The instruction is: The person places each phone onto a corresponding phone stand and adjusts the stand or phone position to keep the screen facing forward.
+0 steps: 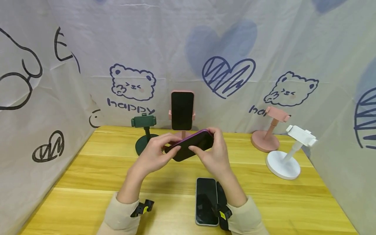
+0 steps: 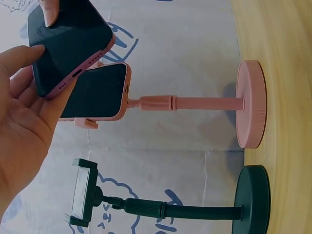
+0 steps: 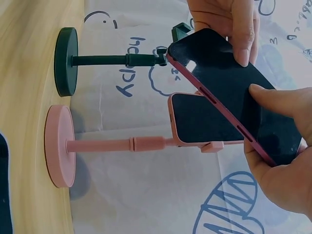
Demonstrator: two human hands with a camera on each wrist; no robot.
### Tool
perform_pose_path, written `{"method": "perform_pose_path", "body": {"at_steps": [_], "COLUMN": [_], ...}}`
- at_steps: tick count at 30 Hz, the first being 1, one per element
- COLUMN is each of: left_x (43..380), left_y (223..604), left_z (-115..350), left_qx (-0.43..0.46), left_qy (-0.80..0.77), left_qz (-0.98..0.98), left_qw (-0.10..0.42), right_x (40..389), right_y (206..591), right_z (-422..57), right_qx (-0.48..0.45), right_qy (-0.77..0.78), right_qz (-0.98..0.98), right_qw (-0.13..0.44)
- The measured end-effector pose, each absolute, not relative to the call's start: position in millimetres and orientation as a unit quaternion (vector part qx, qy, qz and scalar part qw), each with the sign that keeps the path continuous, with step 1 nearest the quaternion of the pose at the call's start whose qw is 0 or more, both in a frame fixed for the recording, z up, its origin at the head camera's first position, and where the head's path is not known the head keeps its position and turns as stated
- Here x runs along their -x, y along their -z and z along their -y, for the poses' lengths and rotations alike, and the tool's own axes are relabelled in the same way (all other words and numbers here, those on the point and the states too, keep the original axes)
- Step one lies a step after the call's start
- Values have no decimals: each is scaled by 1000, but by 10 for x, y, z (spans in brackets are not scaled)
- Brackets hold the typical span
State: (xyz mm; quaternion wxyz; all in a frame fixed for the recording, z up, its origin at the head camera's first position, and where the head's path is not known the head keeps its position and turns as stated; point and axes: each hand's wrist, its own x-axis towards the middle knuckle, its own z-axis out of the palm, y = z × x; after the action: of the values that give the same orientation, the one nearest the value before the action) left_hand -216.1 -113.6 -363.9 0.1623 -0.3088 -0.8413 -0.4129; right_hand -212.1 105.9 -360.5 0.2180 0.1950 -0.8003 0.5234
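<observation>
Both hands hold a smartphone with a dark screen and a purple-pink frame [image 1: 194,145], raised above the table and tilted, its right end higher. My left hand [image 1: 154,153] grips the left end, thumb on the screen and fingers behind. At the other end my right hand [image 1: 216,156] grips it the same way, its thumb [image 3: 268,97] lying on the glass. Just behind is a pink phone stand [image 2: 251,105] with a pink-framed phone [image 1: 182,111] upright in its clamp. Left of that stands a green phone stand [image 1: 144,121], its clamp without a phone.
On the wooden table [image 1: 97,169], a light-framed phone [image 1: 206,199] lies face up near the front, a dark phone [image 1: 222,192] beside it, partly under the right forearm. Another pink stand [image 1: 265,141] and a white stand [image 1: 283,164] are at the right. A printed cloth [image 1: 176,49] hangs behind.
</observation>
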Motion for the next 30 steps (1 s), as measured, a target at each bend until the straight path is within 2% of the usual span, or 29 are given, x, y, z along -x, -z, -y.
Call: {"method": "perform_pose_path", "body": {"at_steps": [9, 15, 24, 30], "left_x": [2177, 2207, 2232, 2229], "left_y": [3676, 3697, 3696, 3700], "left_z": [1129, 1130, 1099, 1093], "left_qx": [318, 317, 327, 315], "left_qy": [451, 515, 588, 602], "left_qz": [812, 768, 716, 718], "left_qw": [190, 210, 187, 151], "right_x": [2139, 2180, 2171, 2155], "right_y": [3591, 3613, 3651, 3648], "right_z": [-1097, -1075, -1018, -1007], "right_qx": [-200, -199, -189, -185], "right_qy": [-629, -702, -702, -687], "right_qz": [720, 659, 675, 696], "right_qw": [217, 186, 125, 99]}}
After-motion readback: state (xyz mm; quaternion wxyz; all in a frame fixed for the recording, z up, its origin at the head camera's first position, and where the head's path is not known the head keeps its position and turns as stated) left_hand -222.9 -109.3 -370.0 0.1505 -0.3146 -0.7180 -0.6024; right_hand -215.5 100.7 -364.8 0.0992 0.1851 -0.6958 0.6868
